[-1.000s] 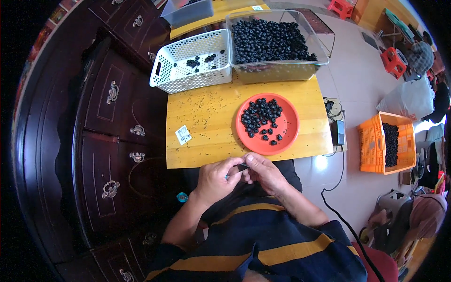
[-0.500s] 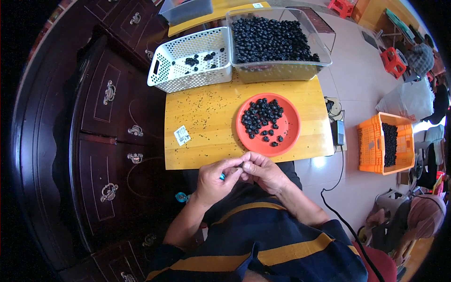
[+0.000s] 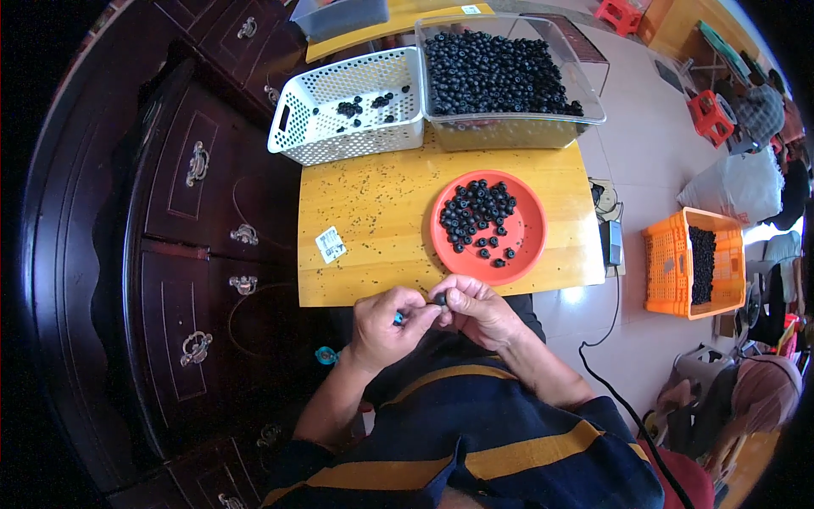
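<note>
My two hands meet just in front of the yellow table's [image 3: 373, 195] near edge. Between its thumb and fingers, my right hand [image 3: 475, 310] pinches a small round black part [image 3: 440, 299]. My left hand [image 3: 386, 327] is closed around a small blue-ended tool [image 3: 398, 319], most of it hidden by the fingers; its thumb tip lies at the black part. Just beyond my right hand stands a red round plate [image 3: 530, 229] with a heap of black ring-shaped parts [image 3: 479, 208], several lying loose toward its near side.
A white perforated basket [image 3: 297, 140] with a few black parts stands behind, beside a clear bin [image 3: 509, 136] full of them. Dark crumbs and a white label [image 3: 330, 244] lie on the table. Dark drawers [image 3: 195, 212] flank the left; an orange crate [image 3: 670, 267] stands right.
The black part shows more clearly between my right fingers. My left fingers have drawn slightly back and down from it. The whole view has shifted a little.
</note>
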The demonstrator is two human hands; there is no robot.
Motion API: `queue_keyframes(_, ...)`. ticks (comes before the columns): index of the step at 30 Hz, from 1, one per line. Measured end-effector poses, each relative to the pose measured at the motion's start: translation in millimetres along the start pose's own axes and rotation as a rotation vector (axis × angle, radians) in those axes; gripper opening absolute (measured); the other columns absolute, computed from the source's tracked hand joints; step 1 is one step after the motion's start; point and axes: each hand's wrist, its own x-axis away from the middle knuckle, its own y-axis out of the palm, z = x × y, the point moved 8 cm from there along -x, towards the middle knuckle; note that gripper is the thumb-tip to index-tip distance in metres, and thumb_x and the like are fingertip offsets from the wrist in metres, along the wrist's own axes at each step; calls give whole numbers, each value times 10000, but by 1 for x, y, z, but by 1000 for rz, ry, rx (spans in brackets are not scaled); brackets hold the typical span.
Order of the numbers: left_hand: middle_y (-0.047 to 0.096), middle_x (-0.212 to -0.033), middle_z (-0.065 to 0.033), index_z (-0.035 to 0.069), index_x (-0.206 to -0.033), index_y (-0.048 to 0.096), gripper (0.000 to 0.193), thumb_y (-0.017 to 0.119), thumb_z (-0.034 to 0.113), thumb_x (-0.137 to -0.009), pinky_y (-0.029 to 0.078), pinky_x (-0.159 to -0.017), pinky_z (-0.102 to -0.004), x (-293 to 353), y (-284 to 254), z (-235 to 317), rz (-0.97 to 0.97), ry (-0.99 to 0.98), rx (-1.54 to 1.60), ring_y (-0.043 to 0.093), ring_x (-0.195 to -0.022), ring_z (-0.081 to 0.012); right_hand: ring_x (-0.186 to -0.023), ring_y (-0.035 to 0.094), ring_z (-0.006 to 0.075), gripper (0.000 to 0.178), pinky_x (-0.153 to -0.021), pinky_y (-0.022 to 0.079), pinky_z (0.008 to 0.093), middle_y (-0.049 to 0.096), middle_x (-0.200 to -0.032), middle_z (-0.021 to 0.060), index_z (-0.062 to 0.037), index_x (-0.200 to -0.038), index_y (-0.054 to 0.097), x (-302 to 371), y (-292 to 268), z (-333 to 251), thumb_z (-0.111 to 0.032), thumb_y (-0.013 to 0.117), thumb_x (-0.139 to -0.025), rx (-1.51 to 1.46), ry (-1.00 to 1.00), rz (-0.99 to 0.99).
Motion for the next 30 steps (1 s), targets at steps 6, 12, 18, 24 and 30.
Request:
queue_keyframes(6, 650, -661, -72, 66, -840, 622, 350, 839, 340, -819, 498, -510, -313, -5, 4, -9, -176, -110, -54, 651, -559, -211, -835, 611, 97, 252, -764, 515, 262, 664, -968, 3, -73, -1120, 658, -1, -1, 4, -282, 672, -980, 24, -1, -11)
queue_keyframes(12, 635, -651, -73, 76, -827, 615, 418, 800, 450, -837, 501, -513, -350, -4, 9, -10, -201, -90, -119, 651, -562, -233, -820, 602, 96, 243, -738, 506, 262, 648, -943, 6, -81, -1088, 637, -3, 1, 7, -293, 677, -975, 53, 31, -18)
queue_keyframes(18, 634, -665, -96, 74, -820, 597, 406, 771, 438, -866, 503, -515, -373, -4, 15, -11, -236, -47, -190, 660, -570, -280, -688, 515, 66, 249, -665, 464, 228, 581, -841, -21, -82, -1049, 609, -2, 5, 8, -308, 678, -971, 46, 63, -46)
queue_keyframes(24, 635, -657, -121, 70, -790, 567, 417, 740, 436, -891, 503, -514, -402, -1, 22, -12, -234, 19, -261, 659, -573, -322, -629, 474, 56, 215, -619, 437, 215, 558, -822, -27, -94, -1008, 582, -1, 1, 13, -281, 681, -971, -55, 85, -25)
queue_keyframes(30, 662, -678, -131, 65, -813, 578, 411, 700, 444, -916, 528, -520, -416, -1, 29, -17, -298, 39, -282, 679, -597, -332, -628, 478, 61, 156, -615, 444, 229, 554, -838, -25, -104, -1000, 574, 3, -5, 17, -236, 656, -989, -120, 103, 41)
